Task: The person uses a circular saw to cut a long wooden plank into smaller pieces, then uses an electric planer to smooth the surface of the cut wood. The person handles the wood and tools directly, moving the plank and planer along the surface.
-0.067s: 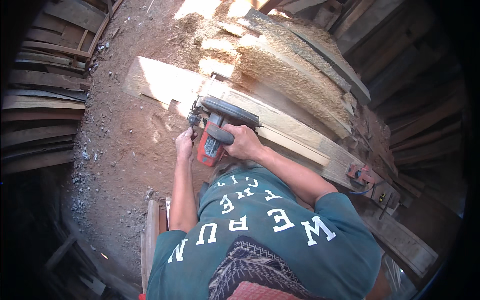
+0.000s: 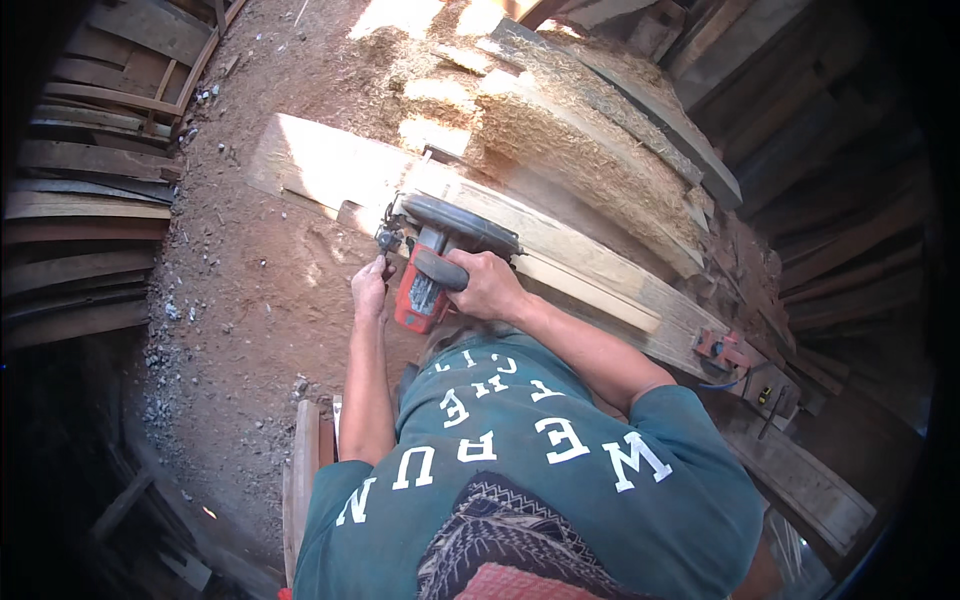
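Note:
A red circular saw with a dark blade guard sits on the near edge of a long pale plank that runs from upper left to lower right. My right hand is closed around the saw's dark top handle. With curled fingers, my left hand rests against the saw's left side, just under a small dark knob; whether it grips anything there is unclear. Both forearms reach up from my teal shirt at the lower edge.
Behind the plank lies a heap of sawdust over more boards. A small red clamp-like tool sits on the plank's right end. Stacked planks line the left, reddish dirt ground lies between, and a short board stands by my left elbow.

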The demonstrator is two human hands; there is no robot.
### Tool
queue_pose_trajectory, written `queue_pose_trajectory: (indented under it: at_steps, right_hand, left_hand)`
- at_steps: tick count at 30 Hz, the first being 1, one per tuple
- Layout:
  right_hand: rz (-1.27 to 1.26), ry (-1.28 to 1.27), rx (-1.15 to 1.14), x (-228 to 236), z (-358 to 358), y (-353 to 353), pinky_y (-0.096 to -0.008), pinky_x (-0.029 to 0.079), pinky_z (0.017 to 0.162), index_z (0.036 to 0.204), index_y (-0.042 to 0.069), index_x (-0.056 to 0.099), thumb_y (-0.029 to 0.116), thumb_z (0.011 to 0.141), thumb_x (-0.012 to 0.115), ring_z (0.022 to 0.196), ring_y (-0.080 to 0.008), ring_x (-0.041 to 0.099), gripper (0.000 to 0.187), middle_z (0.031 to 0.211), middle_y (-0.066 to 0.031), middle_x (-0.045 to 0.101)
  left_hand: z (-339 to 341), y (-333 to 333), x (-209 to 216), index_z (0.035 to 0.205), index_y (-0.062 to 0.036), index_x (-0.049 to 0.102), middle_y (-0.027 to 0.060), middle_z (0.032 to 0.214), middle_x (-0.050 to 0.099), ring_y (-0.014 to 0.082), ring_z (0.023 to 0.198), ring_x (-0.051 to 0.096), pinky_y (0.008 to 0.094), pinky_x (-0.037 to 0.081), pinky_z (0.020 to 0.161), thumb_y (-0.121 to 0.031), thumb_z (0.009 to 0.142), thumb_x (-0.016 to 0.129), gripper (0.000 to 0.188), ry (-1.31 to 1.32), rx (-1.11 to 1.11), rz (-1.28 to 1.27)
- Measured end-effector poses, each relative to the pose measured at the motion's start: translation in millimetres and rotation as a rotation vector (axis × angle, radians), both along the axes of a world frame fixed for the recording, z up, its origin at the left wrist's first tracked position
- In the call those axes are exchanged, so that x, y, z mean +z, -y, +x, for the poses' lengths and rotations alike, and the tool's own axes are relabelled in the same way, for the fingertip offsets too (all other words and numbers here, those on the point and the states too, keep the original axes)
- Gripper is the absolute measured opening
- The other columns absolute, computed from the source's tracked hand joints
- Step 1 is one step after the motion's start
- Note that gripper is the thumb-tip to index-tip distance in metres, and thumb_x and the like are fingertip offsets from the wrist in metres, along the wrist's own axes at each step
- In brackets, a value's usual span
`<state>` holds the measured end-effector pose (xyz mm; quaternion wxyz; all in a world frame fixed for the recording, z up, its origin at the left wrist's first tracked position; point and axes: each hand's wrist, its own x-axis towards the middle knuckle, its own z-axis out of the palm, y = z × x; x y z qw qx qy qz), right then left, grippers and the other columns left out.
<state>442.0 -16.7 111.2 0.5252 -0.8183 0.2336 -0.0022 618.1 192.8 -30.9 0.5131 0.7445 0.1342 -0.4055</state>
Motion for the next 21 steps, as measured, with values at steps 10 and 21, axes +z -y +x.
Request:
queue_pose_trajectory:
  at_steps: [10,21]
  right_hand:
    - [-0.002,0.019,0.009,-8.9,33.6,-8.7,-0.0543,0.06,0.081,0.11,0.008,0.073,0.017,0.078,0.081,0.091,-0.0467,0.074,0.034,0.091,-0.0259,0.076]
    - [-0.012,0.089,-0.006,-19.6,60.5,-20.7,-0.0553,0.06,0.08,0.109,0.009,0.074,0.015,0.074,0.078,0.089,-0.0467,0.074,0.035,0.089,-0.0253,0.076]
  left_hand:
    - [32.9,-7.4,-5.6,0.107,-0.0076,0.079,0.0,0.091,0.076,0.009,0.077,0.061,0.0285,0.04,0.067,-0.034,0.105,0.07,0.027,0.057,0.037,-0.032]
    - [74.4,-29.3,-24.9,0.11,-0.0147,0.075,0.0,0.095,0.075,0.0137,0.088,0.069,0.0348,0.049,0.078,-0.034,0.105,0.071,0.02,0.006,0.043,-0.023]
